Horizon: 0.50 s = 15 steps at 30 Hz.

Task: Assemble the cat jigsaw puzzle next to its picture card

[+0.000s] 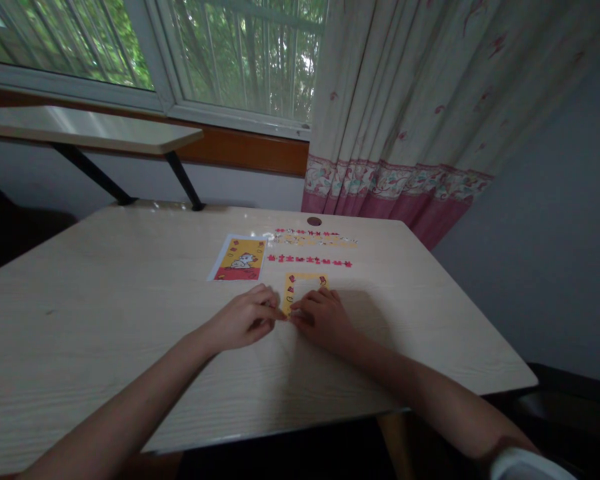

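Note:
A partly joined jigsaw puzzle (307, 276) lies flat on the table, a yellow border with red motifs around a bare middle. My left hand (253, 316) is at its lower left corner; the fingers are curled and the index fingertip touches the corner. What lies between its fingers is hidden. My right hand (325, 321) covers the lower right part, its thumb and fingers closed on a small yellow puzzle piece at the same corner. Left of the puzzle rests a printed picture (243, 260) of a white cartoon animal on yellow and red.
Loose pieces lie in rows beyond the puzzle: a red row (310, 261), a yellow and white row (315, 241) and another red row (307, 232). A round brown disc (314, 221) is near the far edge. A raised shelf (90, 127) stands at the back left. A curtain (380, 133) hangs behind.

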### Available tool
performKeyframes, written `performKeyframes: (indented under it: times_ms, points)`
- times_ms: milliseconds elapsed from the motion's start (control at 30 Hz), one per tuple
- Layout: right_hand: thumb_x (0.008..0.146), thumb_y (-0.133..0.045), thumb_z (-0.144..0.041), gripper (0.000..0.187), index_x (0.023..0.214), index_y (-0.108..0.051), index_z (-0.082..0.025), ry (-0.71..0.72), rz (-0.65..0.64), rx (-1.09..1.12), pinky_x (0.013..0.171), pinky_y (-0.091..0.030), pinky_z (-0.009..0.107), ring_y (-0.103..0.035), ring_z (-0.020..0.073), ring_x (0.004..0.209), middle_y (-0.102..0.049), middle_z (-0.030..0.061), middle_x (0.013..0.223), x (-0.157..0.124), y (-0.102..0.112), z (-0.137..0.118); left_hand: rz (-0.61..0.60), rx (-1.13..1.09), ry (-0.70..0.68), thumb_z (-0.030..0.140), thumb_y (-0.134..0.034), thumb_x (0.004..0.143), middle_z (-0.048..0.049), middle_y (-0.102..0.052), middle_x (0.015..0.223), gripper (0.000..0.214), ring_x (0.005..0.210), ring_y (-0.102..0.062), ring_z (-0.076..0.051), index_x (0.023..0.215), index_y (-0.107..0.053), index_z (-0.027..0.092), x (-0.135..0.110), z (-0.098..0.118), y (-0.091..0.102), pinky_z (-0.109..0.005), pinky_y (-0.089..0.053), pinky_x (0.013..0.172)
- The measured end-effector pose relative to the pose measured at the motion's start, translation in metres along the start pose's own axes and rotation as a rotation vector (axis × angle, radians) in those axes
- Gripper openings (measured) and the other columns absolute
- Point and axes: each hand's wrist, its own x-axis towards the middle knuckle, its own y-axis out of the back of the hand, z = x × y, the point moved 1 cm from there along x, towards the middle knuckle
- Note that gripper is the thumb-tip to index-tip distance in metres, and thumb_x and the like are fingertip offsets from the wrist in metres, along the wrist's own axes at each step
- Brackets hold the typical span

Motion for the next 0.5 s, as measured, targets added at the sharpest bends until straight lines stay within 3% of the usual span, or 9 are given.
performKeyframes:
  times_ms: [500]
  points:
    - [0.087, -0.056, -0.032, 0.017, 0.093, -0.071, -0.026, 0.133, -0.009, -0.072, 0.080, -0.035, 0.035, -0.051, 0.0187, 0.086, -0.067, 0.0029, 0.090, -0.0013, 0.0050, -0.0029, -0.021, 0.001, 0.020, 0.012, -0.049, 0.081, -0.0052, -0.058, 0.088, 0.027, 0.087, -0.051, -0.019, 0.096, -0.070, 0.022, -0.0006, 0.0001, -0.0010, -0.031, -0.044, 0.076]
